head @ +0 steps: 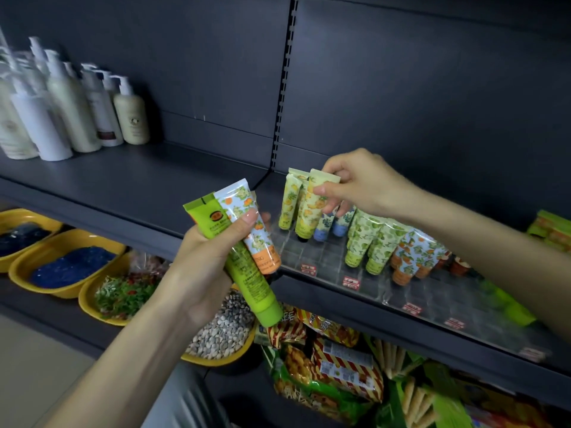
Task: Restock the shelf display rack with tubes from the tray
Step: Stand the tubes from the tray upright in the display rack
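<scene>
The person's left grip (213,261) was closed around two tubes at once, caps pointing down and toward the person: a bright green tube (247,273) and, touching it on the right, an orange-capped floral tube (265,254), with the thumb pressed across both. This pair was held in the air in front of the dark shelf (154,180), just left of the clear display rack (327,261). The right grip (364,183) pinched the crimped top of a yellow fruit-print tube (309,211) between thumb and fingers, holding it nearly upright with its dark cap down at the rack's left end; whether the cap sat in a slot could not be told. Just beside it stood a second yellow tube (289,202). Further right in the rack stood blue-capped tubes (323,227), green-leaf tubes (361,239) and orange-capped tubes (411,251), all cap-down. White pump bottles (61,103) stood at the shelf's far left, while yellow basins (61,291) and snack bags (333,366) filled the level below.
</scene>
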Available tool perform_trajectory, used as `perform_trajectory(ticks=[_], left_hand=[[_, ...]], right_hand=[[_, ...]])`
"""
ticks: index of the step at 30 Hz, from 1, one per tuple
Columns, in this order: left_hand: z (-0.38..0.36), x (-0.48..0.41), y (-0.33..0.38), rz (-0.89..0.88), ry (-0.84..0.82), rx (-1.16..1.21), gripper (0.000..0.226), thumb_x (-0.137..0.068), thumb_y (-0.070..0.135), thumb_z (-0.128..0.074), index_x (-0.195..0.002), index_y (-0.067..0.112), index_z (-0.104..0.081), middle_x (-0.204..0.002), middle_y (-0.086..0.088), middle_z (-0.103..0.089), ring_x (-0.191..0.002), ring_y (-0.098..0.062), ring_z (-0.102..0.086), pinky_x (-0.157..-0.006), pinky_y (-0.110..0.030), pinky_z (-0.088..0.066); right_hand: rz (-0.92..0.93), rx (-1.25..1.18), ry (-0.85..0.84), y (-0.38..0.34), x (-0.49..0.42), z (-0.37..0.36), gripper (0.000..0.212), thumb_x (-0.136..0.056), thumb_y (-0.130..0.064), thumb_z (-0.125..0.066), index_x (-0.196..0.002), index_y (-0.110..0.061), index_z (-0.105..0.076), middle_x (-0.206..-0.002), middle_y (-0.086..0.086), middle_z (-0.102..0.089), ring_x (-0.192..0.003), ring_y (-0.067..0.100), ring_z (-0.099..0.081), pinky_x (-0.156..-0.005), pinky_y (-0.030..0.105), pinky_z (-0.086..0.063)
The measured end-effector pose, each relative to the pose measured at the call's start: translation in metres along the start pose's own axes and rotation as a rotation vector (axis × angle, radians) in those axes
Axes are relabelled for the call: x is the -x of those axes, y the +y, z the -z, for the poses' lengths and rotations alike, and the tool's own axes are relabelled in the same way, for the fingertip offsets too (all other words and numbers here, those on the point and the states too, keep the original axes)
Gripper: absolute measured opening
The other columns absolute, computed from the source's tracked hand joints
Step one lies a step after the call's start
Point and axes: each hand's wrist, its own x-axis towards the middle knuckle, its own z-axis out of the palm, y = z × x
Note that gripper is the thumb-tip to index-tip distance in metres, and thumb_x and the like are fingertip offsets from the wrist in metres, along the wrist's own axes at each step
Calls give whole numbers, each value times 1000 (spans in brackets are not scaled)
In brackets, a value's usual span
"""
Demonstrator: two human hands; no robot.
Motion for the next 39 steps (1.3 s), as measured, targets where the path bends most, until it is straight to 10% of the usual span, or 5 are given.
perform_trajectory(ticks=[6,14,31,39], left_hand=[[14,-3,-1,16,21,42,29,-78,22,-65,-105,13,-69,-106,-9,-74,-98,-21,-70,-61,-33,-60],[29,-4,-3,43,50,49,30,-79,20,-64,-109,13,-67,-107,-9,-74,-98,-17,-71,-85,-46,-55],[29,-9,-1,71,19,102,33,-77,22,-63,-109,12,-67,-104,-9,-74,-96,-18,-72,-77,-43,-59],[28,-9,-3,84,26,82,34,-76,22,-65,-108,13,-67,-106,-9,-74,-96,-17,-72,-80,-43,-57]], right_hand=[[75,127,187,0,-22,-34,17,-87,-23,-69,-86,-8,-63,-73,8,-70,-61,7,-69,-69,37,-59],[58,135,154,1,-37,-57,12,-89,-23,-66,-95,-14,-61,-68,4,-68,-62,6,-68,-72,33,-59],[-20,151,84,9,-46,-67,16,-88,-22,-68,-81,-13,-57,-63,3,-65,-51,1,-64,-48,14,-47],[-24,164,89,2,-42,-58,18,-88,-27,-67,-87,-10,-64,-70,6,-70,-56,6,-68,-63,26,-58]])
